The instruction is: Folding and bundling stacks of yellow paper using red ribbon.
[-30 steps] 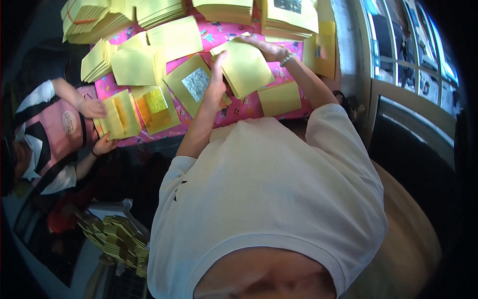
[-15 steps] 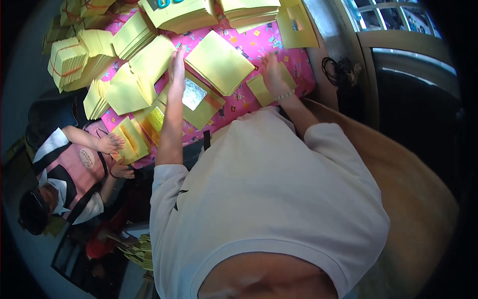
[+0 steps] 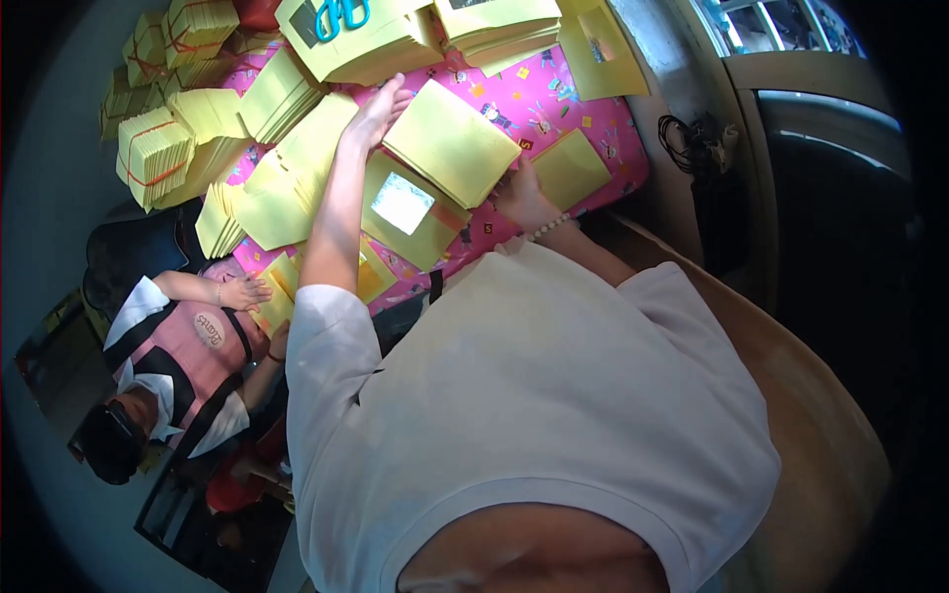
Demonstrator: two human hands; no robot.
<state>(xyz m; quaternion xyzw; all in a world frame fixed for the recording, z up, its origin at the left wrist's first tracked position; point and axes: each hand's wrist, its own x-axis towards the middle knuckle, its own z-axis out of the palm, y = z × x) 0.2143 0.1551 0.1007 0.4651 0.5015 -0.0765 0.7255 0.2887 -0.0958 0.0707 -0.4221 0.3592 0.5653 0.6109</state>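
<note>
A squared stack of yellow paper envelopes (image 3: 453, 143) lies on the pink patterned table cover (image 3: 499, 109). My left hand (image 3: 378, 116) is at the stack's upper left side, open, with its fingers stretched out. At the lower right corner my right hand (image 3: 524, 203), with a beaded bracelet on the wrist, has its fingers bent against the stack's edge, partly hidden by the stack. Just below the stack lies a yellow envelope with a shiny silver-white patch (image 3: 402, 204). A flat yellow envelope (image 3: 571, 170) rests to the right of my right hand.
Blue-handled scissors (image 3: 341, 18) lie on a thick envelope pile at the back. Banded envelope bundles (image 3: 155, 158) stand at the far left. At lower left, a co-worker in a pink apron (image 3: 213, 331) has hands on yellow paper. Black cables (image 3: 692, 143) hang beyond the table's right edge.
My right hand has come down and in against the stack's lower right corner. My left hand has tilted rightward, nearer the stack's upper left edge. The whole view has shifted slightly.
</note>
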